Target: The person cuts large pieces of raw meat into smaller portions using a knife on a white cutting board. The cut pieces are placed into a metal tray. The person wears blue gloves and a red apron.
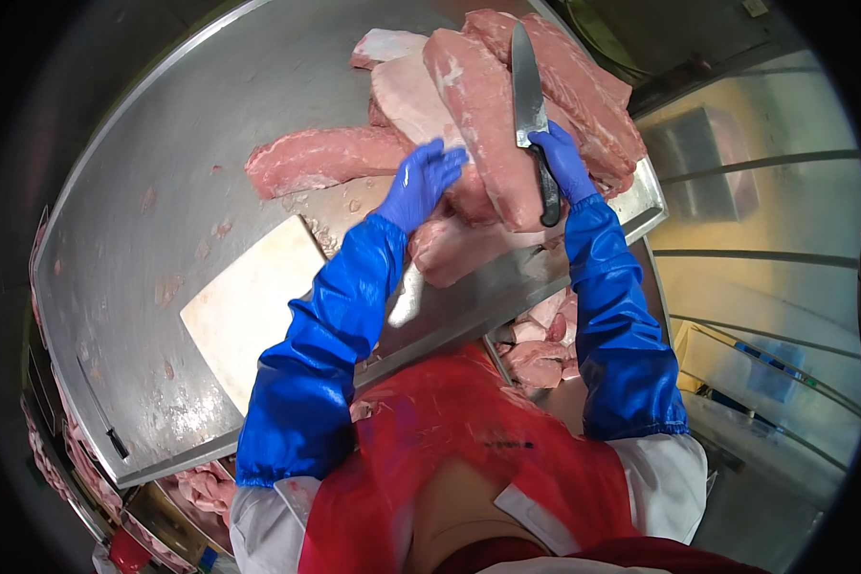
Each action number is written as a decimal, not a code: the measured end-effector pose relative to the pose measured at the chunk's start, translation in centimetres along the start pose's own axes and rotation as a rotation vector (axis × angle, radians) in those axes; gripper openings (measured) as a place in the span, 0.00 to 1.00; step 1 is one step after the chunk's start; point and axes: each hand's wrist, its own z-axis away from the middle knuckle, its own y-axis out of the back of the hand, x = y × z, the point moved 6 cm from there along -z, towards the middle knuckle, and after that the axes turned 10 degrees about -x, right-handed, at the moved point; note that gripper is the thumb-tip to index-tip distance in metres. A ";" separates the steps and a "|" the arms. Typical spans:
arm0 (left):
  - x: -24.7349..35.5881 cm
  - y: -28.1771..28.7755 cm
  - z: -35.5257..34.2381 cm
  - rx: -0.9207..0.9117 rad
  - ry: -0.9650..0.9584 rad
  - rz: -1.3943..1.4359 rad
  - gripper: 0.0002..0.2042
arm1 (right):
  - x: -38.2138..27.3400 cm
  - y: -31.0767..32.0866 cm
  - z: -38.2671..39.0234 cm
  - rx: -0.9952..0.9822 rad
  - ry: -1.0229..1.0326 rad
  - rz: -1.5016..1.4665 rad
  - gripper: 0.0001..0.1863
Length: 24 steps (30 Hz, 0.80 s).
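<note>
My left hand (421,182), in a blue glove, has its fingers stretched out against the near side of a heap of raw pink meat. My right hand (562,165), gloved likewise, grips a knife (528,86) with a broad blade and black handle, the thumb at the blade's base. The blade points away from me, over a long piece of pork loin (478,124). Another long meat piece (330,160) lies left of my left hand. A smaller meat piece (459,251) sits between my forearms near the table edge. My right fingers are partly hidden behind the thumb.
The metal table (187,172) has a raised rim. A white cutting board (258,301) lies left of my left forearm. A thin rod with a black handle (115,442) rests by the table's left corner. Meat pieces (540,359) fill a container below the near edge.
</note>
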 end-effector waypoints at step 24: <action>10.6 9.0 38.4 0.178 0.276 -2.013 0.24 | 1.1 -29.9 14.8 -0.383 -0.215 -0.514 0.20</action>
